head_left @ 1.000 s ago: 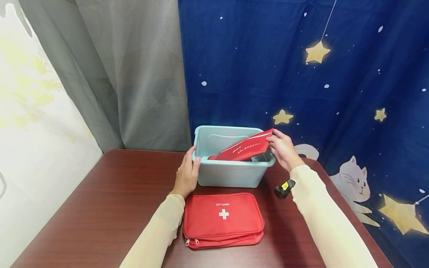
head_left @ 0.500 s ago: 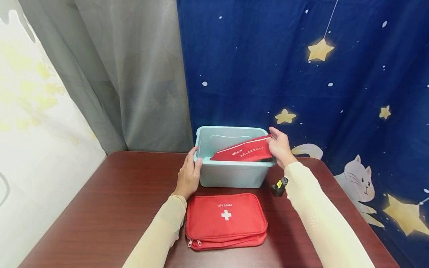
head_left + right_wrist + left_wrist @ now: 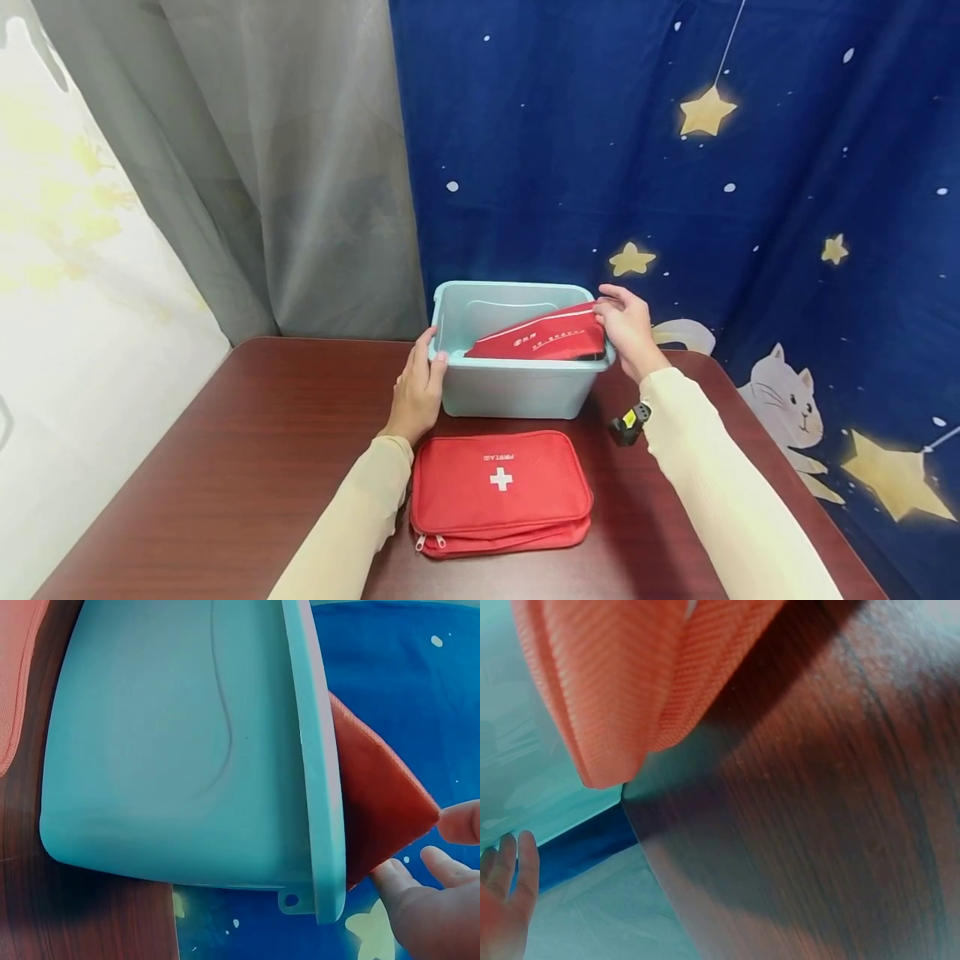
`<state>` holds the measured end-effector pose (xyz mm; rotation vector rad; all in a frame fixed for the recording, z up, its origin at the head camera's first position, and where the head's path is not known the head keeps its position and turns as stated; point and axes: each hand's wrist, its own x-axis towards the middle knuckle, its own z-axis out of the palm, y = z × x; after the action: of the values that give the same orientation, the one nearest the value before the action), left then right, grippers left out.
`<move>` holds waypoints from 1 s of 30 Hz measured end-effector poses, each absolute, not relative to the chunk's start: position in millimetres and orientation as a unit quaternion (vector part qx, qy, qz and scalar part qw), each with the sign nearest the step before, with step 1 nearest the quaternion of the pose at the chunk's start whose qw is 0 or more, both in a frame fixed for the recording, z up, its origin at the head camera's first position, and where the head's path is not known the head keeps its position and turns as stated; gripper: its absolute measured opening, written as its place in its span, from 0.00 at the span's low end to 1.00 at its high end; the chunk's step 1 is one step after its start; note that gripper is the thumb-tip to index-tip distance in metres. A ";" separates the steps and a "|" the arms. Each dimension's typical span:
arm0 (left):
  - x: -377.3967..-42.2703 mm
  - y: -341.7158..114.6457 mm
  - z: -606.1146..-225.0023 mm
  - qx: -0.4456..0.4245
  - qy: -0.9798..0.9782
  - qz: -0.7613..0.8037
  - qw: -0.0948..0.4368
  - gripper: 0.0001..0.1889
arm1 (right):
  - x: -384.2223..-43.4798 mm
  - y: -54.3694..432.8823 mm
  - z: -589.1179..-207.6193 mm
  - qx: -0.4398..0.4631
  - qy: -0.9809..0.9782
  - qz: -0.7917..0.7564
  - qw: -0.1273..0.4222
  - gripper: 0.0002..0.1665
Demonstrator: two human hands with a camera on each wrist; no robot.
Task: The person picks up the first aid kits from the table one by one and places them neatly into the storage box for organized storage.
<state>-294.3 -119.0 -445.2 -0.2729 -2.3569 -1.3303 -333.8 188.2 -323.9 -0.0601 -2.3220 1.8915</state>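
Lower in the bin [image 3: 517, 392] than a second ago, the pouch [image 3: 543, 337], apparently being settled inside, is being pinched at its right end by the right hand [image 3: 630, 332], the bin's left end being steadied by the left hand [image 3: 415, 395], fingers straight.

Head cam, wide + set back, looks fwd/down over tbl [image 3: 247, 450] w/ bin [image 3: 517, 393] nr ctr, L wrist cam sits low, close to 1st-aid pouch [image 3: 501, 500], tilted, R wrist cam faces bin's outer wall close up, turned sideways, & both share bin, pouch, tbl + blue curtain [image 3: 540, 167] w/ head view.
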 end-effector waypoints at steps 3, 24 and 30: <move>-293.5 -118.6 -445.0 -0.097 -0.848 -0.478 0.210 0.27 | -330.0 191.1 -325.2 -0.023 -0.772 0.631 0.077 0.29; -294.2 -116.6 -448.3 -0.098 -0.845 -0.482 0.211 0.27 | -330.3 204.7 -339.3 0.019 -0.753 0.656 0.044 0.29; -294.4 -117.8 -444.0 -0.096 -0.844 -0.484 0.209 0.28 | -326.6 216.5 -344.7 0.005 -0.754 0.654 0.063 0.28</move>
<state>-294.4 -117.8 -444.0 -0.2670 -2.3483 -1.3460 -326.6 216.5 -344.7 0.0150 -2.2784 1.9746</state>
